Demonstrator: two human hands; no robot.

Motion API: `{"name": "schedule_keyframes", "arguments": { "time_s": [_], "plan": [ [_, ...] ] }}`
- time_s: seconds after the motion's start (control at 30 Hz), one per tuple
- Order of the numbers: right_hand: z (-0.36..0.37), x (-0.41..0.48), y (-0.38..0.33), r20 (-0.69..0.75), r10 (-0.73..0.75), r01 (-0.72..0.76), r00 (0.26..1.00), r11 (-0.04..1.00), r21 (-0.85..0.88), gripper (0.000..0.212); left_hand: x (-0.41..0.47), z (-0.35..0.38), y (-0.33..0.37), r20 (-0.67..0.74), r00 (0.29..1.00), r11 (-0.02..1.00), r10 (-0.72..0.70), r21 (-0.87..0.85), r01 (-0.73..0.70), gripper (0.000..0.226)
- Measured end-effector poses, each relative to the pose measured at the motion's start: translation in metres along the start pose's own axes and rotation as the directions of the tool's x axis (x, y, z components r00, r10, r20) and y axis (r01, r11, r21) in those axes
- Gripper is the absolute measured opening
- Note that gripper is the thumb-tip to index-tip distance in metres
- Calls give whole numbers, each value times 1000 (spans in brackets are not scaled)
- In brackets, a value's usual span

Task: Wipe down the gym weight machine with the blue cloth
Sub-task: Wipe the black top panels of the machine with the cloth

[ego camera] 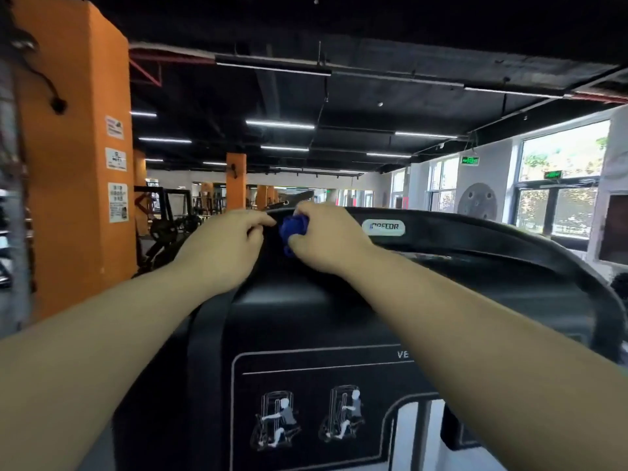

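one bunched blue cloth (pixel 293 229) at the weight machine's (pixel 306 311) top edge, gripped by my right hand (pixel 326 239); left hand (pixel 221 249) curled beside it, hold unclear. i'd spread it flat, press evenly.

To your left stands a wide orange pillar (pixel 78 164) with paper notices (pixel 116 159) stuck to it. A second pillar (pixel 236 180) rises farther down the hall, among dark racks (pixel 170 212). Above you, a black ceiling (pixel 373 45) carries white strip lights (pixel 280 124). On your right, big windows (pixel 564 178) let in daylight beside a green exit sign (pixel 470 160).
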State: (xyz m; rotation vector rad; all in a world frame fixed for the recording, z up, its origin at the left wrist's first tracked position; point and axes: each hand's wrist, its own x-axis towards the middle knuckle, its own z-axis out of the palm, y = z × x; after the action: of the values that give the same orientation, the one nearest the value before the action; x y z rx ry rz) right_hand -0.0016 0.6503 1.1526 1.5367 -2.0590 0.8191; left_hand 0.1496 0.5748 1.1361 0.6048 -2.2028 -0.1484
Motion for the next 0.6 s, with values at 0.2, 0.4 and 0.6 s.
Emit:
{"name": "schedule_keyframes", "arguments": {
  "time_s": [0.2, 0.4, 0.6],
  "plan": [
    [-2, -44, 2, -23, -275, 274, 961, 948, 163, 14, -24, 1, -6, -65, 998, 1000, -14, 4, 14, 37],
    [3, -25, -13, -17, 139, -130, 990, 958, 257, 51, -25, -1, -6, -120, 991, 998, -64, -22, 62, 37],
    [-9, -80, -24, 81, -348, 306, 934, 896, 321, 43, -25, -2, -12, -182, 975, 979, -129, -178, 96, 37]
  ]
}}
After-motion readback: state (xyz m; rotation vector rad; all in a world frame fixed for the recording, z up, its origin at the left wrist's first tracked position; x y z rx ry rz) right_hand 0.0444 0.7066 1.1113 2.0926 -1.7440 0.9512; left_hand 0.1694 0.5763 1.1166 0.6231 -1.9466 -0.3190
